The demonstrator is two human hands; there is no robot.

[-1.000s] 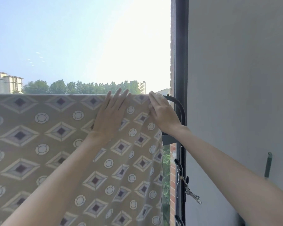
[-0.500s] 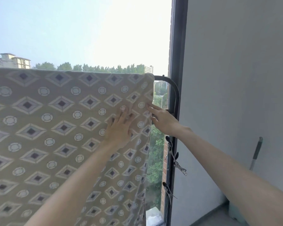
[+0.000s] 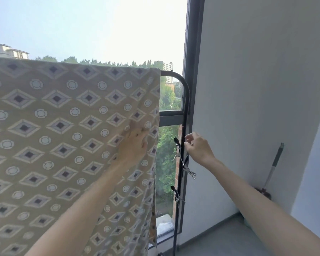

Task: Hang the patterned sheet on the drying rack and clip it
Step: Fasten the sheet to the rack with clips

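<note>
Sheet (image 3: 63, 145) first: in the head view, my only one, it is already over the top bar of the rack (image 3: 186, 89). It hangs down in front of me and fills the left half of the picture. Its top edge runs fairly level along the bar and stops just short of the bar's curved right corner. So I judge the hanging done and the clipping not yet begun, since I see no clip anywhere on the cloth.

The cloth is tan with rows of dark-centred diamonds and small pale rings. It looks thin, with daylight glowing through it. It lies mostly flat, with soft folds down the right edge, where the bottom part bunches a little.

My left hand (image 3: 135, 146) is on the sheet near that right edge, about halfway down. Its fingers slip under a fold of cloth, so I cannot tell whether they pinch it or only press.

My right hand (image 3: 199, 147) is off the sheet, beside the rack's upright post. Its fingers are loosely curled, thumb and forefinger a little apart, and it holds nothing. The clips (image 3: 177, 151) hang on that post just beside and below its fingertips. Taking one looks like my next step, then fixing it at the top corner.
</note>
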